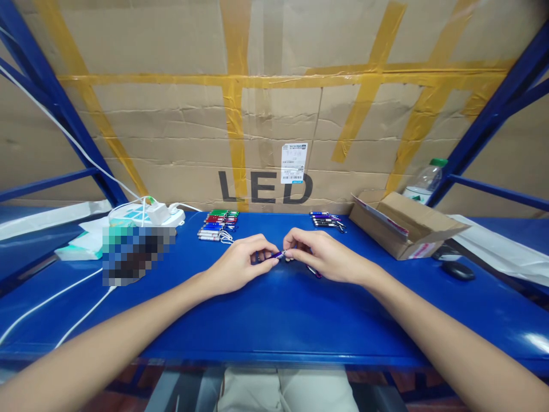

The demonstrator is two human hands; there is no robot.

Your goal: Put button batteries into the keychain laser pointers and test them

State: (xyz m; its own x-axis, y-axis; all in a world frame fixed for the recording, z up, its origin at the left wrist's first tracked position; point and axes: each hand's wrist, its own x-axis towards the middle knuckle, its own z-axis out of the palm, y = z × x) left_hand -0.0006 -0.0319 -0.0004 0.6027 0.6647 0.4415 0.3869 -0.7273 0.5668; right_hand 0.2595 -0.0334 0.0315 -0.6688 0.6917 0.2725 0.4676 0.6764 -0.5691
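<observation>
My left hand (246,263) is closed on a small purple pen-shaped tube (279,254), held just above the blue table. From the other side, my right hand (319,254) pinches the tube's silvery end between thumb and fingers. Part of another thin, dark purple piece (314,272) shows below my right hand; I cannot tell whether it is attached to the tube. Behind my left hand lies a row of similar tubes (218,224) in green, red, blue and silver, with cord loops. A smaller group of dark tubes (326,221) lies behind my right hand.
A cardboard box (405,226) stands open at the right, near a black mouse (458,270) and a plastic bottle (424,182). At the left are a white power strip (171,217), cables and a blurred-out object (135,256). A large carton (266,126) backs the blue table (274,326).
</observation>
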